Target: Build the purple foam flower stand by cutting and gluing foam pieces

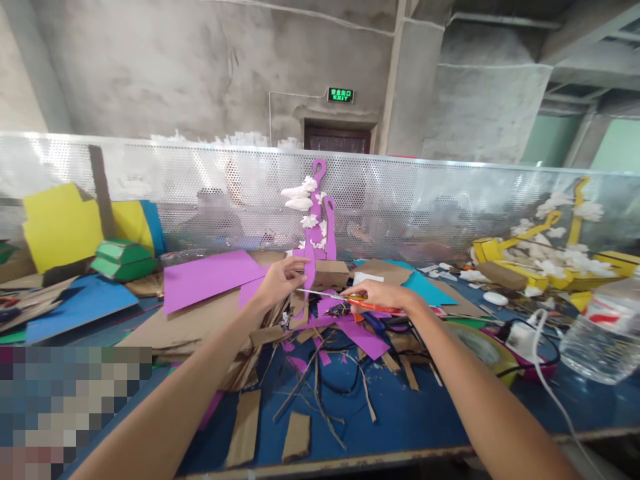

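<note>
Closest to the camera, the person's two bare forearms come in from the lower corners and converge over the middle of the table, both sloping away from the body. The left hand is bent at the wrist, its back turned upward, thumb and fingers pinching a narrow purple piece that stands roughly upright in front of it. The right hand is turned inward with its fingers curled round the orange-red handles of a pair of scissors, whose blades point left, reaching the lower part of that purple piece; whether they touch it cannot be told. Just beyond the hands stands a purple form with hooked tops, white tufts attached along it, and beside it a small cardboard box. Below the hands lie purple offcuts and cardboard strips. Farther out to the left are a large purple sheet, a green faceted box and a yellow sheet; to the right, a tape roll, a clear bottle and yellow pieces with white tufts. A perforated metal screen runs behind everything.
</note>
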Action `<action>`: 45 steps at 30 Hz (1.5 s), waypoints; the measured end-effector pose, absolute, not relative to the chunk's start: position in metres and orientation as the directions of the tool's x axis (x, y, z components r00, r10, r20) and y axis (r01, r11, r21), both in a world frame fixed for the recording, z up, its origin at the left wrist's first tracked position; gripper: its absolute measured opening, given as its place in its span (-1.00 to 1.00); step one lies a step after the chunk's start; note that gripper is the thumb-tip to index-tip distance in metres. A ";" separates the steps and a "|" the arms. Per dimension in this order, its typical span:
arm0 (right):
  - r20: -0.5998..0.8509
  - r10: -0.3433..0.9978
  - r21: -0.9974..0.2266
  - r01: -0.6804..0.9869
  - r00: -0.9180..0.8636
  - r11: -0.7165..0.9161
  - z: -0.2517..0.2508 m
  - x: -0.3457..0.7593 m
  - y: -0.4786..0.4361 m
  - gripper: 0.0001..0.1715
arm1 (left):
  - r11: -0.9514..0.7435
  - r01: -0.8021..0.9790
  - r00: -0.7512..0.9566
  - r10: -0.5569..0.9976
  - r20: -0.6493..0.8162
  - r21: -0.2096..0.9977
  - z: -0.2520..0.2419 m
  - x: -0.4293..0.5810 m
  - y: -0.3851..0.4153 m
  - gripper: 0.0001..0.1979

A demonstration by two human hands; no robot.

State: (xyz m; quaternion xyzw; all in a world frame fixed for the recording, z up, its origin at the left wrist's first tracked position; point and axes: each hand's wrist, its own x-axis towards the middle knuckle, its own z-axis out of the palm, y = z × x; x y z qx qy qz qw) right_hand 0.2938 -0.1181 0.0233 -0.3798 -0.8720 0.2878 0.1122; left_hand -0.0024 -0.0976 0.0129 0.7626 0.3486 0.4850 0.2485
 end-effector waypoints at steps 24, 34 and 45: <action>0.081 0.790 -0.501 0.660 -0.608 0.559 0.028 0.290 -0.125 -0.49 | -0.656 0.292 0.273 0.755 0.596 0.696 0.015 -0.001 -0.100 -0.56; 0.157 0.750 -0.704 0.459 -0.643 0.542 0.029 0.311 -0.120 -0.47 | -0.627 0.305 0.164 0.776 0.610 0.716 0.012 -0.012 -0.092 -0.49; 0.343 0.806 -0.897 0.085 -0.482 0.433 0.018 0.284 -0.120 -0.33 | -0.632 0.171 0.148 0.775 0.614 0.756 0.013 -0.006 -0.092 -0.59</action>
